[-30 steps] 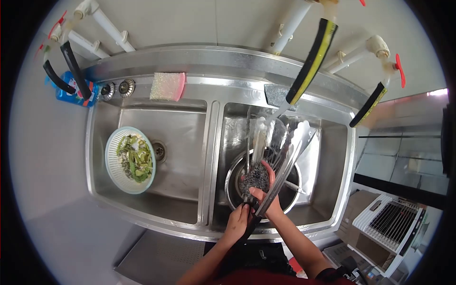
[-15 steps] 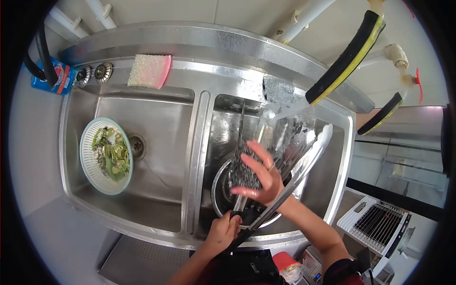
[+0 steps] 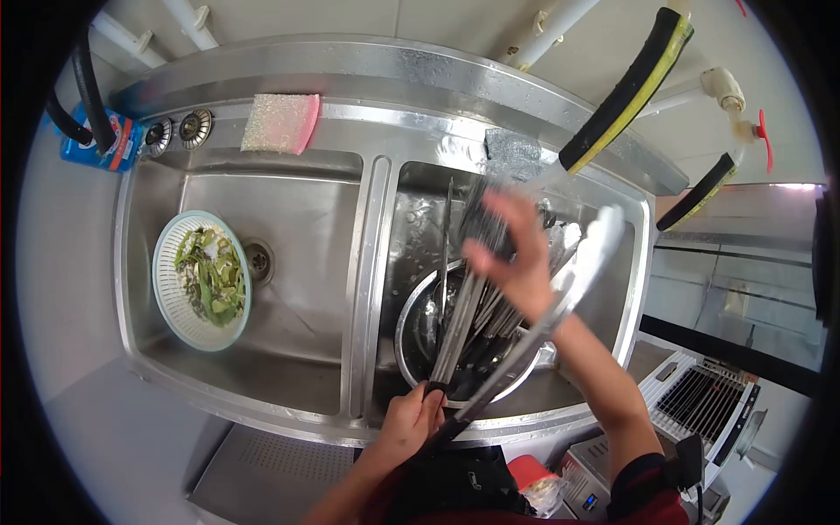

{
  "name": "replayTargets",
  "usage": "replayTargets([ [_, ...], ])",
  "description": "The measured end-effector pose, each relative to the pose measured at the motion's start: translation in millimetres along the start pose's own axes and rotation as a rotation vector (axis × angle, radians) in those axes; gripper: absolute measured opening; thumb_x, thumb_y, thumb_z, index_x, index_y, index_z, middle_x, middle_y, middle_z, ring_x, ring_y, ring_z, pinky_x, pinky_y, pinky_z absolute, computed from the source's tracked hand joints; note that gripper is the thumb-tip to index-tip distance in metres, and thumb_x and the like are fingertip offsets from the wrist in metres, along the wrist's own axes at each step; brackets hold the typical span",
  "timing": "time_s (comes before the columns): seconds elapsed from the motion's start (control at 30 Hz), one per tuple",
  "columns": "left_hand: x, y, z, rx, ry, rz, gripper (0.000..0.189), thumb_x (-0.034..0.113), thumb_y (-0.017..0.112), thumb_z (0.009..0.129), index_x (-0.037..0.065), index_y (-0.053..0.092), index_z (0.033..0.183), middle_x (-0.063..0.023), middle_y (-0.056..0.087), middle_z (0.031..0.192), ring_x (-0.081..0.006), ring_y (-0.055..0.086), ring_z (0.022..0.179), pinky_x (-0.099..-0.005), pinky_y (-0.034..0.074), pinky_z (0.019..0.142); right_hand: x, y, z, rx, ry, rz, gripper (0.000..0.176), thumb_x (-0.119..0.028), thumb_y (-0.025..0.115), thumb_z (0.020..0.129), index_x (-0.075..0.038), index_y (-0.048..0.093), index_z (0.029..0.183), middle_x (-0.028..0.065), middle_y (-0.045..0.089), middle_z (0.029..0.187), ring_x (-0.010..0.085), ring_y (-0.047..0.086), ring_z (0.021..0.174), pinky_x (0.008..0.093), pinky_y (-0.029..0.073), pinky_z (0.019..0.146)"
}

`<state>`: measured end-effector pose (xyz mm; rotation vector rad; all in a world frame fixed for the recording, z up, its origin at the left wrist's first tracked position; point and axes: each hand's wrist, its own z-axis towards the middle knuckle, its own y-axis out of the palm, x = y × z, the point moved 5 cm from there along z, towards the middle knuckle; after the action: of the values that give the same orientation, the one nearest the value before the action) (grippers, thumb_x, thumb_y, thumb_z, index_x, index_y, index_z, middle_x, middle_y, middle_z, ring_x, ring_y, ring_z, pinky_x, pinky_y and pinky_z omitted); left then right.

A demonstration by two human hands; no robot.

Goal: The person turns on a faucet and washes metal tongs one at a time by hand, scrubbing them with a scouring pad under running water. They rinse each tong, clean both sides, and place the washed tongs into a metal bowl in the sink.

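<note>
My left hand [image 3: 409, 420] is closed on the black-gripped end of a pair of long metal tongs [image 3: 538, 337], low over the right sink basin. The tongs are spread, one arm running up to my right hand and the other slanting up to the right with a blurred scalloped tip. My right hand [image 3: 516, 258], smeared by motion, presses a dark grey mesh scrubbing pad [image 3: 484, 223] around the upper part of the first arm. Beneath them, a round metal bowl [image 3: 401, 337] holds several long utensils, partly hidden by the tongs.
A black-and-yellow hose [image 3: 626, 92] ends over the right basin, with water below its mouth. Another grey pad [image 3: 513, 150] and a pink sponge [image 3: 282, 124] lie on the back ledge. A pale basket [image 3: 171, 293] with green scraps stands in the left basin [image 3: 297, 306].
My right hand and the mesh pad have slid up along the tongs' arm, away from my left hand. The pad now sits near the tip; my left hand keeps its hold.
</note>
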<state>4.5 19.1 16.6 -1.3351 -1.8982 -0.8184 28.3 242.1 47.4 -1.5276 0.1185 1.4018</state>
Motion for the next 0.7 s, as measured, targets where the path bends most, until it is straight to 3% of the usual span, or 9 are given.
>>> replayTargets([
  [0.03, -4, -3, 2, 0.026, 0.016, 0.006, 0.023, 0.019, 0.04, 0.088, -0.001, 0.048, 0.078, -0.0032, 0.048, 0.051, -0.0089, 0.047, 0.043, -0.0216, 0.038, 0.041, 0, 16, -25, -0.131, -0.226, -0.048, 0.059, -0.015, 0.07, 0.063, -0.009, 0.044, 0.115, 0.0107, 0.043, 0.115, 0.0218, 0.042, 0.108, 0.0337, 0.04, 0.086],
  [0.07, -6, -5, 3, 0.05, 0.033, 0.013, 0.023, 0.019, 0.039, 0.088, -0.001, 0.048, 0.079, -0.003, 0.048, 0.051, -0.0086, 0.046, 0.042, -0.0211, 0.037, 0.041, -13, 23, -44, -0.199, -0.049, 0.301, 0.051, -0.015, 0.073, 0.06, -0.01, 0.051, 0.105, 0.0149, 0.048, 0.108, 0.0303, 0.044, 0.106, 0.0408, 0.034, 0.091],
  [0.27, 0, -4, -6, 0.0, -0.085, -0.059, 0.025, 0.021, 0.039, 0.088, 0.0, 0.048, 0.078, -0.0035, 0.049, 0.051, -0.0086, 0.047, 0.042, -0.0219, 0.038, 0.042, 8, -11, -1, -0.023, 0.109, 0.003, 0.056, -0.011, 0.071, 0.061, -0.012, 0.045, 0.11, 0.0151, 0.047, 0.106, 0.0317, 0.048, 0.1, 0.0391, 0.039, 0.085],
  [0.4, -6, -11, 0, 0.061, -0.003, -0.01, 0.025, 0.022, 0.04, 0.088, 0.0, 0.048, 0.078, -0.0032, 0.049, 0.05, -0.0085, 0.047, 0.043, -0.0222, 0.038, 0.042, -23, 12, -41, -0.18, -0.369, -0.133, 0.051, -0.009, 0.066, 0.063, -0.007, 0.045, 0.11, 0.0152, 0.048, 0.102, 0.0284, 0.052, 0.092, 0.0324, 0.042, 0.08],
  [0.47, -9, -9, -2, 0.034, -0.036, -0.05, 0.025, 0.021, 0.04, 0.088, 0.0, 0.048, 0.077, -0.0032, 0.049, 0.05, -0.0088, 0.047, 0.042, -0.0221, 0.038, 0.042, 6, -3, -5, -0.068, -0.094, -0.085, 0.053, -0.013, 0.069, 0.062, -0.009, 0.046, 0.109, 0.0145, 0.045, 0.107, 0.0306, 0.048, 0.099, 0.0396, 0.037, 0.086],
  [0.5, -10, -9, -3, 0.032, -0.041, -0.049, 0.025, 0.021, 0.04, 0.088, 0.0, 0.048, 0.077, -0.0032, 0.049, 0.05, -0.0088, 0.047, 0.042, -0.0221, 0.038, 0.042, 18, -12, 9, -0.016, 0.281, -0.014, 0.051, -0.013, 0.069, 0.062, -0.007, 0.046, 0.108, 0.0146, 0.044, 0.107, 0.0313, 0.045, 0.102, 0.0408, 0.034, 0.089],
  [0.53, -8, -10, -2, 0.03, -0.035, -0.043, 0.025, 0.021, 0.04, 0.088, 0.0, 0.048, 0.077, -0.0033, 0.049, 0.05, -0.0088, 0.047, 0.042, -0.022, 0.038, 0.043, 16, -8, -2, -0.013, 0.28, -0.011, 0.051, -0.013, 0.069, 0.062, -0.007, 0.046, 0.108, 0.0146, 0.044, 0.107, 0.0313, 0.045, 0.102, 0.0408, 0.034, 0.089],
  [0.63, -3, -14, 4, 0.06, -0.005, -0.037, 0.024, 0.02, 0.04, 0.088, 0.0, 0.048, 0.077, -0.0034, 0.049, 0.05, -0.0086, 0.047, 0.043, -0.022, 0.038, 0.043, -42, 18, -44, -0.27, -0.389, -0.079, 0.044, -0.007, 0.063, 0.066, -0.003, 0.047, 0.106, 0.0159, 0.051, 0.096, 0.0273, 0.054, 0.089, 0.0318, 0.041, 0.081],
  [0.7, -2, -16, 2, 0.041, -0.033, -0.068, 0.022, 0.018, 0.04, 0.087, 0.0, 0.048, 0.077, -0.0037, 0.049, 0.051, -0.0083, 0.047, 0.044, -0.0221, 0.037, 0.043, -18, 8, -14, -0.154, -0.153, 0.017, 0.044, -0.008, 0.063, 0.066, -0.003, 0.047, 0.107, 0.0162, 0.051, 0.097, 0.0274, 0.053, 0.09, 0.0326, 0.041, 0.082],
])
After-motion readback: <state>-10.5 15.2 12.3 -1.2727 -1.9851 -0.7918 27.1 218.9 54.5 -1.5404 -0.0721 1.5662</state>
